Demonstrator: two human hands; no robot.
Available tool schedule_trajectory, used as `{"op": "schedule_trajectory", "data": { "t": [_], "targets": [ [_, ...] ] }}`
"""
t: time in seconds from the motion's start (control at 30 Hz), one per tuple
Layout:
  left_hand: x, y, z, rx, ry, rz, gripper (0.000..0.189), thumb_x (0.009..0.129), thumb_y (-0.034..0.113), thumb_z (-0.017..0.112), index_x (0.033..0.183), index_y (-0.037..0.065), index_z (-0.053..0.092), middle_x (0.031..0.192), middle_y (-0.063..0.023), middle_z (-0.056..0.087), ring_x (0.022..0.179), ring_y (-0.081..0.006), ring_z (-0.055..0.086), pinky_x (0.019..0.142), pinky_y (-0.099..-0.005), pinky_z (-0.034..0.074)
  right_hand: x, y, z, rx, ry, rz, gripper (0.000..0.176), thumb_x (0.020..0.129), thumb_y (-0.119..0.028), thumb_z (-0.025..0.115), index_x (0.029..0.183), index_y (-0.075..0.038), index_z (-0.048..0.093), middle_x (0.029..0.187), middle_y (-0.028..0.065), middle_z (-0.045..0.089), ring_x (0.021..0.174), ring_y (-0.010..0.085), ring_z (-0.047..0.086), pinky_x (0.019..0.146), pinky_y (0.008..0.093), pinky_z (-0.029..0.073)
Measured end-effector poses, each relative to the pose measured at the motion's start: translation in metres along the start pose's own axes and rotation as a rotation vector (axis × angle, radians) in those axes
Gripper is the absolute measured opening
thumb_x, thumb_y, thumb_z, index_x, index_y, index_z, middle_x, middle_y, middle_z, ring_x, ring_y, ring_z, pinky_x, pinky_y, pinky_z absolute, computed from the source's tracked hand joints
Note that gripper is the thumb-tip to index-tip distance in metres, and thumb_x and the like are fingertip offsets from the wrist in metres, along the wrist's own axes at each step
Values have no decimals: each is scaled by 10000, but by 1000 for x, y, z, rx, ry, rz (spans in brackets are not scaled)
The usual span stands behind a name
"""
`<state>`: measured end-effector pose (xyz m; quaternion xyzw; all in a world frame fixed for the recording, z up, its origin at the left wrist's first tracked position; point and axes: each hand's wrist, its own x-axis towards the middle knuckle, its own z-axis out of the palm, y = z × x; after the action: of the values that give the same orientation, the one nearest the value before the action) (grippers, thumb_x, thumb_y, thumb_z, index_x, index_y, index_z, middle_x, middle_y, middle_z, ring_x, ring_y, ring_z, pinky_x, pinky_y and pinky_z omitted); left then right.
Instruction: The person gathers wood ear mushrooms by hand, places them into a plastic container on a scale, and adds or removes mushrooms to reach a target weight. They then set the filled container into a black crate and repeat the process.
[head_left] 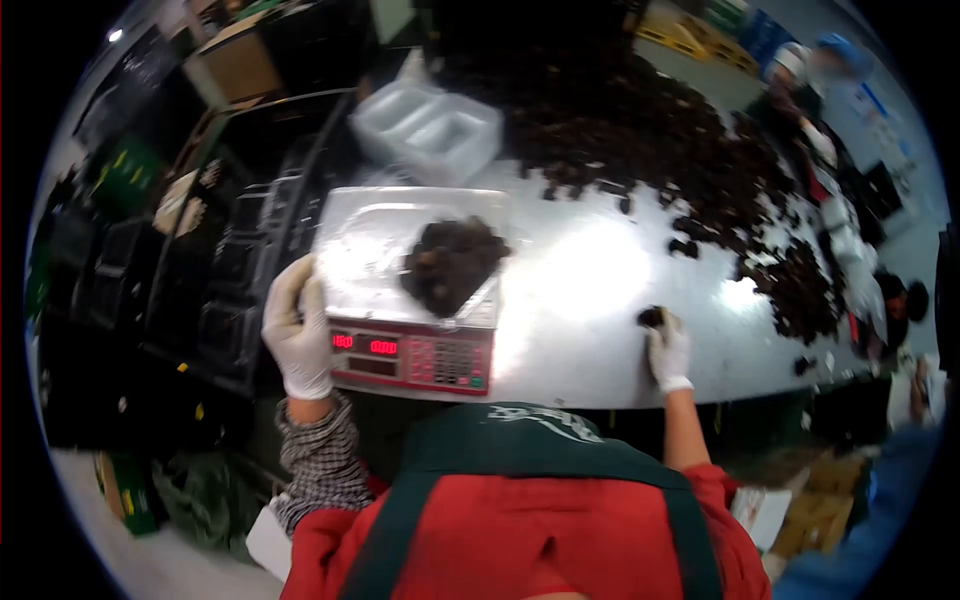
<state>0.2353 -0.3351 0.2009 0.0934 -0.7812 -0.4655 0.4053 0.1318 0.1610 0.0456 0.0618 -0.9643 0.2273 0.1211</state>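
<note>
My left hand (300,330), in a white glove, is at the left edge of a digital scale (410,355) with red lit digits. Its fingers are curled around the side of a clear tray (350,240) on the scale's pan. On the tray's right part lies a clump of dark brown pieces (450,265). My right hand (670,355), also gloved in white, is low over the metal table (570,350), right of the scale. Its fingers pinch a small dark piece (650,317).
A large heap of dark pieces (640,120) covers the table's far and right parts. Stacked clear trays (430,130) stand behind the scale. A black crate (235,260) with clear trays is at left. Other people (800,100) are along the right side.
</note>
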Motion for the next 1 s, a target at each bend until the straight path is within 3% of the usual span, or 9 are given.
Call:
{"op": "schedule_trajectory", "data": {
  "t": [0.23,0.33,0.47,0.57,0.6,0.7,0.77,0.83,1.0],
  "targets": [
    [-14,-19,-14,122,-37,-36,213,929,10,516,1112,-59,602,1097,-116,638,996,-178,605,873,-273,472,26,49,19,39,-41,290,275,778,0,575,1049,-20,619,928,186,626,1029,364,548,888,407,460],
    [-17,-22,-27,83,-10,-106,226,951,51,510,1136,-41,602,1115,-110,636,1011,-168,602,900,-264,472,32,50,21,314,-24,450,208,788,-29,563,985,-18,629,1096,187,558,984,357,561,873,409,462],
    [-18,-29,-33,56,-7,-148,232,960,77,513,1147,-28,601,1126,-105,630,1028,-168,600,908,-259,476,31,-15,-14,-24,-176,188,323,765,-17,591,1082,-64,625,1031,195,603,1026,361,570,912,379,459],
    [-17,-30,-26,48,-23,-145,232,962,78,509,1147,-28,601,1131,-102,628,1026,-167,600,905,-257,477,44,17,13,31,-190,194,307,777,-12,577,1076,-61,626,987,192,621,987,380,579,904,384,463],
    [-16,-31,-26,61,-38,-140,233,959,77,513,1148,-27,601,1140,-100,624,1022,-171,601,897,-263,483,50,20,13,53,-94,189,244,818,-28,565,1051,-59,629,890,141,648,821,297,623,777,359,505],
    [-11,-35,-33,62,-21,-110,218,956,67,512,1123,-32,611,1107,-97,635,992,-166,607,878,-265,485,74,16,-2,481,-69,417,160,828,-32,573,970,-18,643,864,108,671,805,211,650,742,306,514],
    [-7,-38,-34,79,2,-162,199,955,51,503,1086,-36,624,1046,-86,647,946,-141,605,844,-247,479,95,-55,-26,608,-128,303,172,840,-21,569,997,-2,637,874,76,678,808,124,641,704,258,508],
    [-5,-38,-26,-35,27,-229,186,947,41,513,1069,-37,631,994,-63,647,885,-109,593,802,-226,471,111,-137,-34,757,-184,59,197,847,-38,568,1030,-7,635,889,88,680,783,155,641,699,270,513],
    [-2,-29,-4,-100,-21,-153,195,929,15,529,1090,-42,623,1052,-85,637,935,-132,598,832,-230,474,136,-269,5,665,-223,-496,309,855,-113,614,1148,-17,595,1009,150,631,842,242,615,784,313,497]
  ]
}}
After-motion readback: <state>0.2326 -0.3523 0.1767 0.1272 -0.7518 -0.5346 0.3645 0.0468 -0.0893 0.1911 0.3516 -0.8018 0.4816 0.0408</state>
